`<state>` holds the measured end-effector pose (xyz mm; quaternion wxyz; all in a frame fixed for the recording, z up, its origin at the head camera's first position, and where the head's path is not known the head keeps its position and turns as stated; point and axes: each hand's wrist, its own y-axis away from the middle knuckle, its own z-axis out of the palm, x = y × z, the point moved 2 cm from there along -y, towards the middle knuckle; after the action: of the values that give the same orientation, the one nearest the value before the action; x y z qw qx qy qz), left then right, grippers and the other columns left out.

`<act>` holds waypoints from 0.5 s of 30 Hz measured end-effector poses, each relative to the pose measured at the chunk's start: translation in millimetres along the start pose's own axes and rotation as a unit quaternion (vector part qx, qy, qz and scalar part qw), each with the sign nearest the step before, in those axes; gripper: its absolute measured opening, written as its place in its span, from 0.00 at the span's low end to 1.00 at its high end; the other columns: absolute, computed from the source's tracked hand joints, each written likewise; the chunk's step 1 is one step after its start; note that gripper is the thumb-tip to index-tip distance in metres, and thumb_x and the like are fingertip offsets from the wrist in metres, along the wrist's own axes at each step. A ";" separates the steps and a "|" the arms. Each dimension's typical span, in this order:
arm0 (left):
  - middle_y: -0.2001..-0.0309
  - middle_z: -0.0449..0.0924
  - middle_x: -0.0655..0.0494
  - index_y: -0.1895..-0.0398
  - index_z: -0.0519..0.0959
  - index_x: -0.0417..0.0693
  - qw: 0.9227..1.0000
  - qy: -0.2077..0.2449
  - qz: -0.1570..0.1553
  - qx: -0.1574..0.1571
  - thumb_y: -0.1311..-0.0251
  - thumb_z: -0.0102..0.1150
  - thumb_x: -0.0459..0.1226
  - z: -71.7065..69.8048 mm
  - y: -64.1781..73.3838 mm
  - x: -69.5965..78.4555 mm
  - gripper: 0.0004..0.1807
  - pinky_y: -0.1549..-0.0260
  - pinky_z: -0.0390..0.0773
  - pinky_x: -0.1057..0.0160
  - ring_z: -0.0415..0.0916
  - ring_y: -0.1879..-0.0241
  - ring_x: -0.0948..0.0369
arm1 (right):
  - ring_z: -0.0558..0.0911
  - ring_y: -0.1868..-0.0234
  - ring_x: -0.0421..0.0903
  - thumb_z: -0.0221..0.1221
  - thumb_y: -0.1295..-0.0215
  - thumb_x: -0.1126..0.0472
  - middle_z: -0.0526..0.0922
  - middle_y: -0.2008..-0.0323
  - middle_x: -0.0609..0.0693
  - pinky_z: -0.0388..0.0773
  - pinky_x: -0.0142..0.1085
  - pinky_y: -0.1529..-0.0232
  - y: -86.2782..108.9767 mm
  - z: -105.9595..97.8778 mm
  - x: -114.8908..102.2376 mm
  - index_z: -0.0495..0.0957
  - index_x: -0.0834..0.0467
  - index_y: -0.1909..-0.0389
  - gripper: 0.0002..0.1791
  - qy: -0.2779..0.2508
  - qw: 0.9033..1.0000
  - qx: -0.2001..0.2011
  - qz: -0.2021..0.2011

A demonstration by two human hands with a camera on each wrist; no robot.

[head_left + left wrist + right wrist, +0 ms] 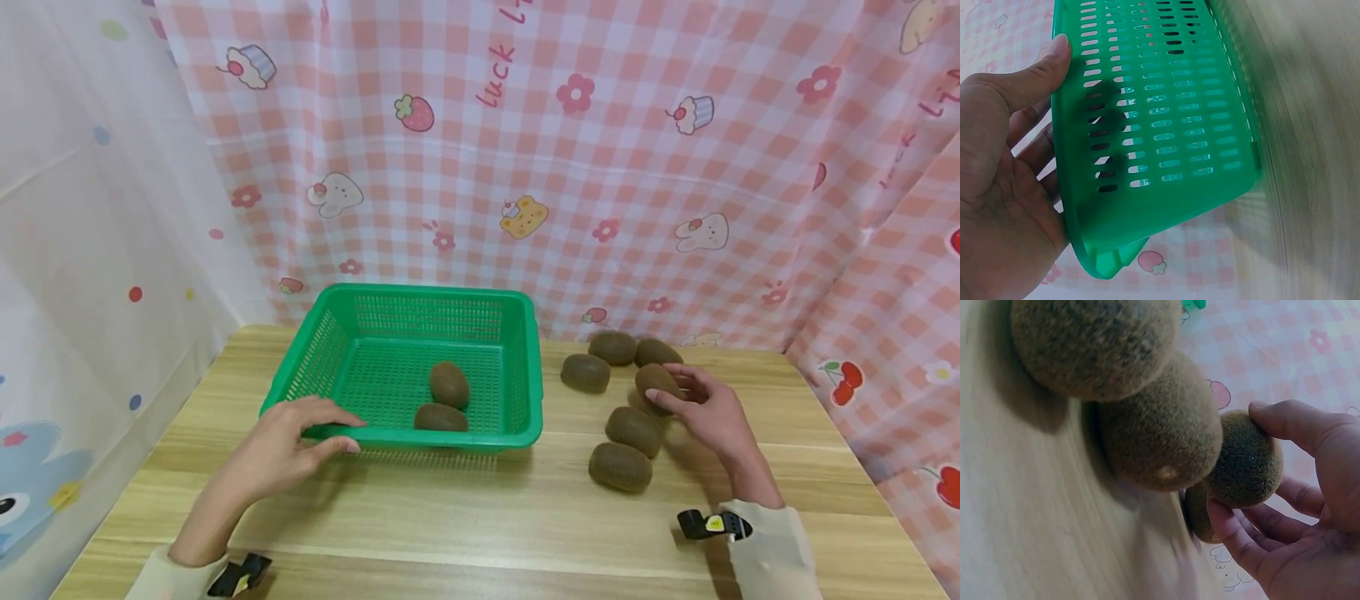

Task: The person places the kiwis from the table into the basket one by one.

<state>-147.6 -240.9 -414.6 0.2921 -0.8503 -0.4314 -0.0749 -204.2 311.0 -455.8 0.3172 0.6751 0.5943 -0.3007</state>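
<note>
Step in hand, by the look of it: picking a kiwi out of the loose group, w/ the basket steadied on the other side. R hand (712,412) has one brown kiwi (651,382) pinched btwn thumb & fingertips, spread only abt as wide as the fruit, palm clear of it; whether that kiwi is fully off the table (465,533) can't be told. Five other kiwis (585,373) lie close round it, to the R of the green basket (390,371); two more, an upper kiwi (449,385) & a lower kiwi (441,418), sit inside nr its front wall. L hand (288,442) grips the basket's near rim toward its L end, narrow, thumb outside & fingers over the inner side. Next move prob. calls for a firm but gentle pinch & a straight lift, so the neighbours aren't nudged & don't roll, w/ L hand steady on the rim.
</note>
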 end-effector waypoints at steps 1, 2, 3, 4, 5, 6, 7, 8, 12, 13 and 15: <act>0.62 0.87 0.75 0.59 0.89 0.67 1.000 0.001 0.000 0.001 0.49 0.79 0.40 -0.1 -0.2 0.1 0.15 0.60 0.82 0.60 0.82 0.60 0.69 | 0.76 0.33 0.60 0.65 0.36 0.33 0.77 0.32 0.61 0.74 0.25 0.52 -0.2 -0.2 -0.6 0.69 0.52 0.27 0.43 -0.003 1.000 0.000 0.001; 0.62 0.87 0.75 0.59 0.89 0.67 1.000 0.000 0.001 0.002 0.50 0.79 0.40 -0.1 -0.3 0.1 0.15 0.60 0.82 0.60 0.82 0.60 0.69 | 0.76 0.33 0.60 0.65 0.36 0.33 0.77 0.32 0.61 0.74 0.24 0.52 -0.2 -0.2 -1.4 0.69 0.52 0.27 0.43 -0.006 1.000 -0.001 0.000; 0.62 0.87 0.74 0.59 0.89 0.67 1.000 0.000 0.001 0.003 0.50 0.79 0.40 0.0 -0.4 0.3 0.15 0.60 0.82 0.60 0.82 0.60 0.69 | 0.76 0.32 0.60 0.65 0.36 0.34 0.76 0.32 0.61 0.73 0.24 0.52 -0.4 -0.4 -1.9 0.69 0.52 0.27 0.43 -0.007 1.000 -0.001 -0.001; 0.62 0.87 0.74 0.59 0.89 0.67 1.000 0.000 0.002 0.003 0.50 0.79 0.40 0.0 -0.5 0.4 0.15 0.60 0.82 0.60 0.82 0.60 0.69 | 0.76 0.33 0.59 0.65 0.36 0.34 0.76 0.32 0.61 0.74 0.22 0.53 -0.4 -0.5 -2.8 0.69 0.52 0.27 0.42 -0.009 1.000 -0.001 -0.001; 0.62 0.87 0.74 0.59 0.89 0.67 1.000 -0.001 0.002 0.004 0.50 0.79 0.40 0.1 -0.5 0.4 0.15 0.59 0.82 0.60 0.82 0.59 0.69 | 0.76 0.33 0.59 0.66 0.36 0.34 0.77 0.32 0.60 0.73 0.21 0.53 -0.4 -0.5 -3.5 0.70 0.51 0.27 0.42 -0.011 1.000 0.001 -0.003; 0.62 0.87 0.74 0.59 0.89 0.67 1.000 -0.001 0.002 0.004 0.49 0.79 0.40 0.1 -0.5 0.5 0.15 0.59 0.82 0.60 0.82 0.60 0.69 | 0.77 0.34 0.58 0.66 0.36 0.34 0.77 0.32 0.60 0.73 0.21 0.54 -0.2 -0.6 -4.4 0.70 0.51 0.27 0.42 -0.012 1.000 0.002 -0.005; 0.61 0.87 0.74 0.59 0.89 0.67 1.000 -0.001 0.002 0.003 0.49 0.79 0.40 0.2 -0.4 0.6 0.15 0.59 0.82 0.60 0.82 0.59 0.69 | 0.77 0.34 0.57 0.66 0.36 0.34 0.77 0.32 0.60 0.73 0.20 0.54 0.1 -0.5 -5.5 0.70 0.51 0.27 0.41 -0.014 1.000 0.003 -0.007; 0.61 0.87 0.74 0.59 0.89 0.67 1.000 0.000 0.001 0.003 0.49 0.79 0.40 0.2 -0.1 0.6 0.15 0.59 0.82 0.60 0.82 0.59 0.69 | 0.78 0.36 0.54 0.66 0.36 0.34 0.77 0.32 0.59 0.74 0.20 0.54 0.8 -0.4 -6.8 0.70 0.51 0.27 0.41 -0.015 1.000 0.004 -0.008; 0.61 0.87 0.74 0.59 0.89 0.67 1.000 0.001 -0.002 0.000 0.49 0.79 0.40 -0.2 0.4 0.8 0.14 0.58 0.83 0.59 0.83 0.58 0.67 | 0.79 0.46 0.36 0.67 0.36 0.36 0.79 0.35 0.56 0.75 0.21 0.54 2.8 0.5 -11.9 0.71 0.50 0.28 0.40 -0.026 1.000 0.007 -0.012; 0.60 0.87 0.74 0.59 0.89 0.67 1.000 0.001 -0.002 -0.001 0.48 0.79 0.40 -0.3 0.4 0.9 0.14 0.58 0.83 0.58 0.83 0.58 0.67 | 0.78 0.48 0.33 0.67 0.36 0.36 0.79 0.35 0.56 0.76 0.22 0.54 3.2 1.0 -13.3 0.71 0.50 0.28 0.40 -0.030 0.999 0.008 -0.014; 0.60 0.87 0.74 0.59 0.89 0.67 1.000 0.000 -0.002 -0.002 0.48 0.78 0.41 -0.5 0.0 1.1 0.14 0.57 0.83 0.58 0.83 0.57 0.67 | 0.77 0.52 0.27 0.68 0.36 0.37 0.80 0.36 0.56 0.76 0.22 0.55 4.0 1.8 -16.2 0.71 0.50 0.28 0.40 -0.035 0.999 0.009 -0.020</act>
<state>-146.9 -240.4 -413.7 0.2899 -0.8502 -0.4328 -0.0764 -202.1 299.3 -443.9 0.3251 0.6553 0.5934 -0.3358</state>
